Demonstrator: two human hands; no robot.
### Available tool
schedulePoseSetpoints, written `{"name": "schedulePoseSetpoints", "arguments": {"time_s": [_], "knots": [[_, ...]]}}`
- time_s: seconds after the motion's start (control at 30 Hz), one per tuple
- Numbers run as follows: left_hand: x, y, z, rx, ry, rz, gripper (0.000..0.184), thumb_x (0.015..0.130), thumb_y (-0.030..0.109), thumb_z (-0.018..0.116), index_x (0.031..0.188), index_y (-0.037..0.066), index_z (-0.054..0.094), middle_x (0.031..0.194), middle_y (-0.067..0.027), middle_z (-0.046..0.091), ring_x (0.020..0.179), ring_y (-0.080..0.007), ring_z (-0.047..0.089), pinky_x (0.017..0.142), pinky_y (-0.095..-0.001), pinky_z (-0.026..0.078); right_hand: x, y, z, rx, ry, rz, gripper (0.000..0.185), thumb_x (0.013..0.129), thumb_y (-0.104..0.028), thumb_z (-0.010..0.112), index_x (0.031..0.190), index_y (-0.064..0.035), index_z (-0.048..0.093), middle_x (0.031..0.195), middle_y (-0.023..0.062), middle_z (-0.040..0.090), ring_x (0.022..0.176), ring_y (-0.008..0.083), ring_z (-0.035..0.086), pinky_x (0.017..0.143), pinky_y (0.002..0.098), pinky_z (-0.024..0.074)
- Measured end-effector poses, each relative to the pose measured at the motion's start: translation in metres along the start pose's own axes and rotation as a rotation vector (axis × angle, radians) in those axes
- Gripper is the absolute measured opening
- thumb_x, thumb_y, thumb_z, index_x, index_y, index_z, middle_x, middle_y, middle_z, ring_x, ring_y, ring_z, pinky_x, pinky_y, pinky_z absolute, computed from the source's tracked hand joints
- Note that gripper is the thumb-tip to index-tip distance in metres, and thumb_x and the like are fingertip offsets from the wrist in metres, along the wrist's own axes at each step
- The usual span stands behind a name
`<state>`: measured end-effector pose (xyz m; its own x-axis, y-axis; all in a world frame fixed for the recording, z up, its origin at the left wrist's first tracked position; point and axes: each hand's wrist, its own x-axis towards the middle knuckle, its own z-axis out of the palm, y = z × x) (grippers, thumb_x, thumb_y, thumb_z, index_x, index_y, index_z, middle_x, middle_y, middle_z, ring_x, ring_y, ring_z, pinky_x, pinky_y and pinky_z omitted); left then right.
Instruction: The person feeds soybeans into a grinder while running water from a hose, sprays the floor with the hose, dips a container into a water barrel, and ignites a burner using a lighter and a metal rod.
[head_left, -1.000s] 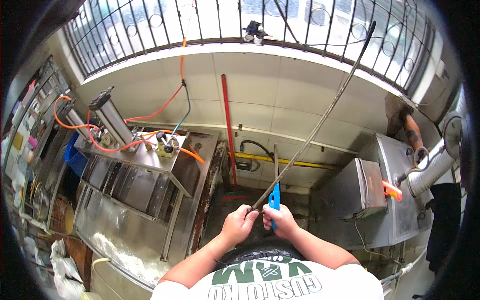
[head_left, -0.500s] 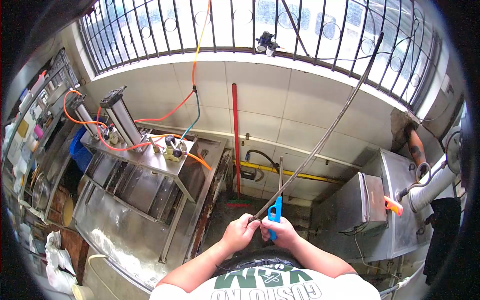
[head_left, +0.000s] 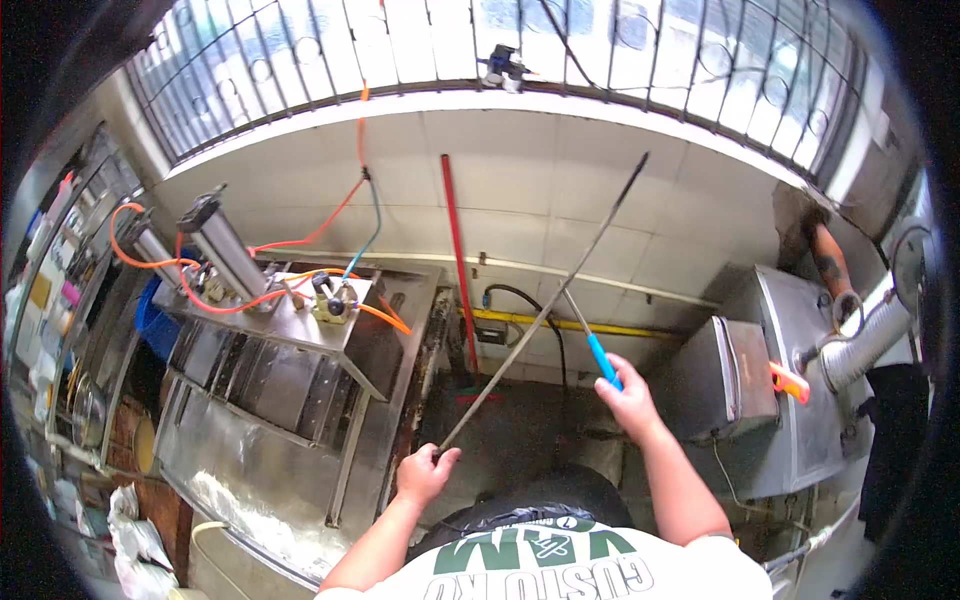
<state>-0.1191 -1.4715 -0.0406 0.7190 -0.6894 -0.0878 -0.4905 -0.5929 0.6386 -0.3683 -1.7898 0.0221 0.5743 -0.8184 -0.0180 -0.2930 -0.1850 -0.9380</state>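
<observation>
My left hand (head_left: pixel 426 474) is closed around the lower end of a long thin metal rod (head_left: pixel 512 357). The rod slants up and to the right, and its far end is blackened. In my right hand (head_left: pixel 631 398) is a blue long-necked lighter (head_left: pixel 602 358), gripped by its handle. Its metal neck points up and left, and in this view its tip lies close to the middle of the rod. No flame shows at either tip.
At left stands a steel machine table (head_left: pixel 300 325) with air cylinders (head_left: pixel 222 245) and orange hoses. A steel cabinet (head_left: pixel 790 380) stands at right, an orange-handled lighter (head_left: pixel 789 383) on it. A red pole (head_left: pixel 455 240) and yellow pipe (head_left: pixel 640 336) are by the wall, below the barred window.
My hands have moved apart: the left to the left and down with the rod, the right up and to the right with the lighter. The rod's far end has dropped away from the window.
</observation>
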Motion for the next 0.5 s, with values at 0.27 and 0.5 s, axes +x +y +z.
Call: {"name": "schedulePoseSetpoints", "arguments": {"time_s": [0.27, 0.5], "knots": [[-0.032, -0.048, 0.022, 0.139, 0.067, -0.035, 0.049, 0.093, 0.052, 0.069, 0.084, 0.004, 0.071, 0.078, -0.0245, 0.071, 0.079, -0.0459, 0.07, 0.069, -0.0533, 0.054, 0.037, -0.053, -0.086, -0.396, 0.437, -0.004, 0.038, 0.09, -0.032, 0.069, 0.117, -0.0069, 0.063, 0.094, 0.0247, 0.071, 0.092, 0.0449, 0.07, 0.082, 0.051, 0.054], [-0.035, -0.066, 0.031, 0.102, 0.055, -0.001, 0.049, 0.093, 0.048, 0.07, 0.083, 0.001, 0.068, 0.073, -0.0228, 0.069, 0.072, -0.0434, 0.07, 0.066, -0.0502, 0.053, 0.042, -0.051, -0.118, -0.476, 0.462, -0.048, 0.041, 0.088, -0.031, 0.073, 0.121, -0.0078, 0.068, 0.098, 0.02, 0.073, 0.092, 0.0376, 0.07, 0.081, 0.0466, 0.0546]]}}
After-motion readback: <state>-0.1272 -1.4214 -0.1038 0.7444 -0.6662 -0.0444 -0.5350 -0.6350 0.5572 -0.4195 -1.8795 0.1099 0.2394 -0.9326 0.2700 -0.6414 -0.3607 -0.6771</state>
